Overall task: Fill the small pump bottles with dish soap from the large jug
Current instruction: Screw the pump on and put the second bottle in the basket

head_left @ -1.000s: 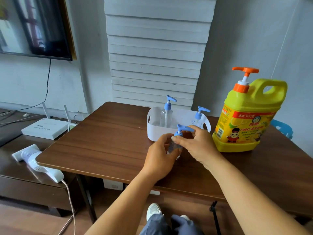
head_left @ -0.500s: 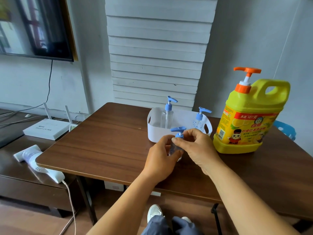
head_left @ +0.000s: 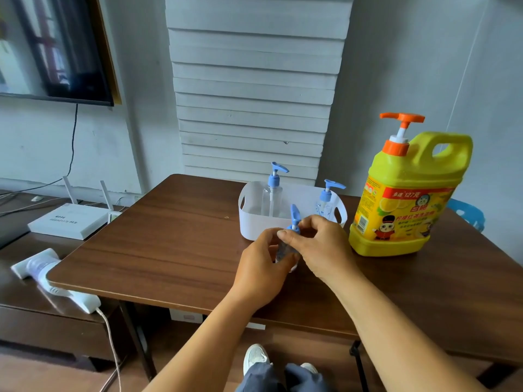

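Left hand (head_left: pixel 261 267) has its grip wrapped round the clear body of a small bottle (head_left: pixel 284 251) standing on the table (head_left: pixel 169 236), just in front of the white tub (head_left: pixel 249 222). Right hand (head_left: pixel 319 247) pinches the blue collar right under the pump (head_left: pixel 295 216), so imo this is the unscrewing step, w/ the nozzle pointing away from the camera.

Risks, going left to right:
- that bottle looks light and empty-ish, so if the left grip goes slack while the right twists, the whole thing prob just spins or tips over.
- pump has a dip tube, so pulling it out at an angle could snag it on the neck and knock the bottle into the tub.
- two more bottles (head_left: pixel 272 193) (head_left: pixel 325 202) stand in the tub right behind the hands, so a stray elbow or wrist could topple them.
- jug (head_left: pixel 404 199) stands to the right, near the right wrist but not touching. Looks heavy and full. Its orange pump is a small target to line up w/ a narrow neck, so soap on the table is the likely mess.
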Available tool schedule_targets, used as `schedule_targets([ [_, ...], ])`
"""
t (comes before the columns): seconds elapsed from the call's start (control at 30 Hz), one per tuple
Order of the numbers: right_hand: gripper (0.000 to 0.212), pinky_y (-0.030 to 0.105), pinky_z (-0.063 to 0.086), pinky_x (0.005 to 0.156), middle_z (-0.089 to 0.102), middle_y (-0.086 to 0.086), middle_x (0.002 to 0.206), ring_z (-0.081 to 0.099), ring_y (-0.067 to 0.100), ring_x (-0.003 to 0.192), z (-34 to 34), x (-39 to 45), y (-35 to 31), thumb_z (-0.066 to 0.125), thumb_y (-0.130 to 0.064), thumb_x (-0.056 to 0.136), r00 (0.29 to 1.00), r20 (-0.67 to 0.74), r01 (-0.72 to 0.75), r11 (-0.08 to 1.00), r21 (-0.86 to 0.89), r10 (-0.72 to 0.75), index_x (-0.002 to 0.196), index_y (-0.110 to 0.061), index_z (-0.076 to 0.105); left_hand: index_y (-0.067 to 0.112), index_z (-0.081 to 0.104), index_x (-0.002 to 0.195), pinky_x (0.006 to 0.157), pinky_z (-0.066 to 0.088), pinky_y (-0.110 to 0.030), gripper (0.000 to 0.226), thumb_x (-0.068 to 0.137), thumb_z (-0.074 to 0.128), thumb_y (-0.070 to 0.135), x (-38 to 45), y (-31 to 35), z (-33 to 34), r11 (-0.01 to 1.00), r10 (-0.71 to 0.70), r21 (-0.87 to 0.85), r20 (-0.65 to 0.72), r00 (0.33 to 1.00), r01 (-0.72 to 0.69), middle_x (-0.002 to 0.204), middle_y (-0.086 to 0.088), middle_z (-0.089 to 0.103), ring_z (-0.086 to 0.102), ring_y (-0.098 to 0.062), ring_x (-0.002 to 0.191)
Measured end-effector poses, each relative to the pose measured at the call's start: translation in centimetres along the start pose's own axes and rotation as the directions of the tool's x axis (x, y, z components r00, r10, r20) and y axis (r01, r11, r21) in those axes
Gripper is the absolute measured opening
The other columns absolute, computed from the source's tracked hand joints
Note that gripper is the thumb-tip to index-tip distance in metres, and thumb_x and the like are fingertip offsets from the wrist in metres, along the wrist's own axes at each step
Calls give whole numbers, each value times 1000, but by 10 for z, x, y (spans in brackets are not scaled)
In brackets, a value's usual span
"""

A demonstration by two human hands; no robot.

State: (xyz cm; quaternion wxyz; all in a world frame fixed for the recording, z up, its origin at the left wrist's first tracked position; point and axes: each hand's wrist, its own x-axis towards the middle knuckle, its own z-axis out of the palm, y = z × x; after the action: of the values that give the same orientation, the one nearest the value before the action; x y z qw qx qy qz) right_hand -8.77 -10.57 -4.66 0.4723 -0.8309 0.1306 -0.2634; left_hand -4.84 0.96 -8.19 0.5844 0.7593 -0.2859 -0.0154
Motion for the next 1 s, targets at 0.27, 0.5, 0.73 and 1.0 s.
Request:
schedule_targets([
  [0.27, 22, 18, 49, 62, 67, -4, 83, 63, 10, 79, -1, -3, 0, 70, -34, 77, 1000, 11, -7, 1000, -11, 7, 89, -17, 65, 32, 53, 110, 73, 51, -12, 31, 83, 64, 22, 0, 2, 0, 1000, 5, 4, 15, 1000, -5, 97, 14, 67, 62, -1, 93],
  [0.5, 16, 16, 48, 66, 70, -3, 86, 65, 10, 83, -7, 1, 4, 70, -24, 79, 995, 96, -55, 988, 147, 42, 93, -16, 69, 27, 52, 117, 73, 50, -12, 38, 82, 66, 26, 0, 7, 0, 1000, -20, 19, 9, 1000, 20, 101, 13, 66, 61, -1, 94],
  [0.73, 18, 17, 49, 70, 71, -3, 91, 65, 10, 88, -4, -3, 9, 67, -24, 82, 985, 146, -122, 963, 241, 89, 98, -16, 69, 29, 52, 116, 77, 51, -16, 37, 82, 66, 25, -4, 9, -1, 999, -34, 23, 13, 999, 34, 102, 14, 64, 61, -3, 96],
  [1.0, 26, 17, 45, 60, 66, -2, 84, 62, 11, 78, -1, -9, -2, 75, -32, 73, 996, 25, -90, 993, 73, 88, 88, -15, 62, 26, 55, 111, 71, 51, -15, 33, 80, 66, 23, -5, 12, 1, 996, -28, 84, -13, 1000, 29, 93, 9, 68, 63, -2, 87],
])
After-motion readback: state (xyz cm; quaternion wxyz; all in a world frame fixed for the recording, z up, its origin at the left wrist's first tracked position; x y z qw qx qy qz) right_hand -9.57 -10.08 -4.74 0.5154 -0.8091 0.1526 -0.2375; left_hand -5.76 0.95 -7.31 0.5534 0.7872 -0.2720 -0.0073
